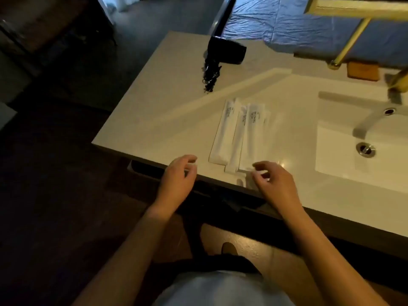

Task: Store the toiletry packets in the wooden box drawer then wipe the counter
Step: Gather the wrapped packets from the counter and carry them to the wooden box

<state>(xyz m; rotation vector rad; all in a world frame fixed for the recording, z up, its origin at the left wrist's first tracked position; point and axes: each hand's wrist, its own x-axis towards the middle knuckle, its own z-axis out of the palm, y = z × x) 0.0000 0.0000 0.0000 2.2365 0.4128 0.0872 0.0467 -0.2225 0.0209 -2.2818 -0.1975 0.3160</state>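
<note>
Several long white toiletry packets [238, 133] lie side by side and overlapping on the pale counter [154, 120], near its front edge. My left hand [177, 181] hovers at the counter edge just left of the packets, fingers curled and apart, holding nothing. My right hand [276, 184] hovers just right of the packets' near ends, fingers also loosely curled and empty. A small white piece [240, 181] lies at the counter edge between my hands. No wooden box drawer is visible.
A black hair dryer [225, 54] with a coiled cord lies at the back of the counter. A white sink basin [344, 160] with a drain sits to the right. A brown soap-like block [363, 71] lies by brass legs at the far right. Dark floor lies to the left.
</note>
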